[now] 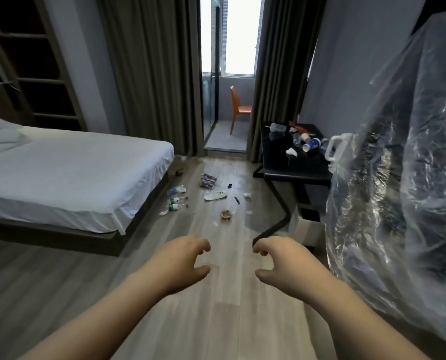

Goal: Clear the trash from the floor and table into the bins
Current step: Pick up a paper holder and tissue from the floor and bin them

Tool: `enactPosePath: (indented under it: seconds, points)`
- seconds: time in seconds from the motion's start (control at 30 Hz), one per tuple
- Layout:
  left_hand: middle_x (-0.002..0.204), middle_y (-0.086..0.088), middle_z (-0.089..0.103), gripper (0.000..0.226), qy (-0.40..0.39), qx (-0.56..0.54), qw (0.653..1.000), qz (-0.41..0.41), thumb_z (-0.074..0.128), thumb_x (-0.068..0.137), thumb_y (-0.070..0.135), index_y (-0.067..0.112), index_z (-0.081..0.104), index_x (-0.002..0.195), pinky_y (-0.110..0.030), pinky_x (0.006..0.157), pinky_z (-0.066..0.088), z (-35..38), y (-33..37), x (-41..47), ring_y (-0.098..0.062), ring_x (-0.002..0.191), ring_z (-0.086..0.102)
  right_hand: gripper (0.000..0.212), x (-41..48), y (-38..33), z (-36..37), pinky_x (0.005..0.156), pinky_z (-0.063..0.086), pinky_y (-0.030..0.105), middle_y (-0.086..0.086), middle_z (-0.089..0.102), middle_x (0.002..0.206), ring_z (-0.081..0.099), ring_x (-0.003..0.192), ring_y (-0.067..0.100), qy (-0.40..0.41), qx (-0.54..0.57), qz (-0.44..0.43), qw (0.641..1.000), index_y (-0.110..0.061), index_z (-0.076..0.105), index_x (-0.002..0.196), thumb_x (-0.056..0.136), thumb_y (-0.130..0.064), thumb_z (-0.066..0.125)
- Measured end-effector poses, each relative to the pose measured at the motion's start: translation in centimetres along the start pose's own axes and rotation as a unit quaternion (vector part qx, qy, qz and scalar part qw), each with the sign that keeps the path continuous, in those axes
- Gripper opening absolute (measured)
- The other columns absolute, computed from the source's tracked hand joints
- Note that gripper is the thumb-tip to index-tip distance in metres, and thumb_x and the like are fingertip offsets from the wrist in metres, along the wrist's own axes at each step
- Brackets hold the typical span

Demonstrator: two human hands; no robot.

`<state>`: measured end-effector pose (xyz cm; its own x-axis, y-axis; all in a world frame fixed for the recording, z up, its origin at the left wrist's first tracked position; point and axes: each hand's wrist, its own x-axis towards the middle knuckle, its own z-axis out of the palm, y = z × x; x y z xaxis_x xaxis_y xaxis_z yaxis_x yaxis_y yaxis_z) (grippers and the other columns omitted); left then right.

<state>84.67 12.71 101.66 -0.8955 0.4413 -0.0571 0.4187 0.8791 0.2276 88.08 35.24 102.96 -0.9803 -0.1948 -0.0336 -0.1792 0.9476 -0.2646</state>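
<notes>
Trash lay scattered on the floor between the bed and the black table. A clear plastic bag filled the right side of the view. A white bin stood under the table's near edge. The left hand and right hand hovered over the floor, well apart, with fingers loosely curled, spread and holding nothing. Bottles lay by the bed's foot corner. Cups were piled toward the tabletop's far right corner.
</notes>
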Motion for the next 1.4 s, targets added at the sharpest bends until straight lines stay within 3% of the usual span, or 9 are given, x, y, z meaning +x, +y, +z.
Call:
enactPosePath:
  seconds: [0.53,0.77,1.0,1.1,1.13,1.17,1.4]
  points:
    - [0.123,0.009,0.057,0.042,-0.04,-0.016,0.999,0.011,0.057,0.088,0.043,0.029,0.051,0.128,-0.028,0.092,0.047,-1.9,-15.8,26.9,-0.01,0.109,0.056,0.043,28.3,5.0,1.5,0.091,0.048,0.026,-0.008,0.061,0.12,0.056,0.113,0.009,-0.056,0.002,0.059,0.997,-0.027,0.058,0.124,0.081,-0.034,0.061]
    - [0.122,0.009,0.058,0.041,-0.076,-0.023,0.997,0.02,0.058,0.087,0.042,0.028,0.052,0.126,-0.024,0.089,0.046,-1.7,-19.0,38.5,-0.01,0.108,0.056,0.038,38.9,9.4,1.0,0.079,0.044,0.022,-0.007,0.06,0.112,0.056,0.105,0.011,-0.071,0.011,0.079,0.994,-0.025,0.059,0.119,0.082,-0.032,0.062]
    - [0.122,0.007,0.059,0.042,-0.077,-0.009,0.997,-0.007,0.058,0.088,0.041,0.027,0.053,0.127,-0.027,0.092,0.047,-2.5,-21.9,51.6,-0.011,0.109,0.056,0.041,52.7,16.1,0.6,0.086,0.046,0.025,-0.004,0.06,0.119,0.054,0.111,0.013,-0.089,0.019,0.061,0.994,-0.024,0.058,0.123,0.082,-0.031,0.061]
    - [0.121,0.008,0.059,0.042,-0.079,0.0,0.997,-0.015,0.059,0.087,0.041,0.026,0.055,0.126,-0.024,0.091,0.046,-3.3,-22.4,53.0,-0.009,0.108,0.056,0.043,55.0,16.5,-0.3,0.084,0.054,0.031,-0.003,0.06,0.119,0.059,0.105,0.016,-0.091,0.034,0.062,0.993,-0.027,0.059,0.123,0.08,-0.031,0.06]
    - [0.12,0.008,0.06,0.041,-0.075,-0.012,0.997,-0.03,0.059,0.087,0.041,0.026,0.056,0.125,-0.023,0.09,0.046,-2.9,-23.5,58.2,-0.008,0.107,0.057,0.044,59.9,19.6,-0.4,0.084,0.054,0.031,-0.003,0.06,0.12,0.058,0.106,0.016,-0.102,0.043,0.059,0.992,-0.027,0.059,0.123,0.079,-0.031,0.06]
    - [0.12,0.008,0.06,0.04,-0.078,-0.012,0.996,-0.039,0.059,0.087,0.041,0.026,0.056,0.124,-0.022,0.09,0.046,-2.6,-24.3,62.2,-0.008,0.106,0.057,0.044,63.7,22.0,-0.7,0.088,0.051,0.03,-0.003,0.06,0.12,0.057,0.108,0.016,-0.11,0.036,0.057,0.992,-0.027,0.059,0.124,0.08,-0.031,0.06]
    - [0.121,0.008,0.057,0.039,-0.12,-0.012,0.992,-0.044,0.058,0.089,0.044,0.028,0.052,0.124,-0.022,0.091,0.043,-1.9,-26.4,69.0,-0.01,0.109,0.054,0.044,70.3,24.7,-0.3,0.09,0.045,0.025,-0.002,0.061,0.12,0.055,0.113,0.014,-0.147,0.032,0.066,0.986,-0.025,0.058,0.125,0.082,-0.032,0.062]
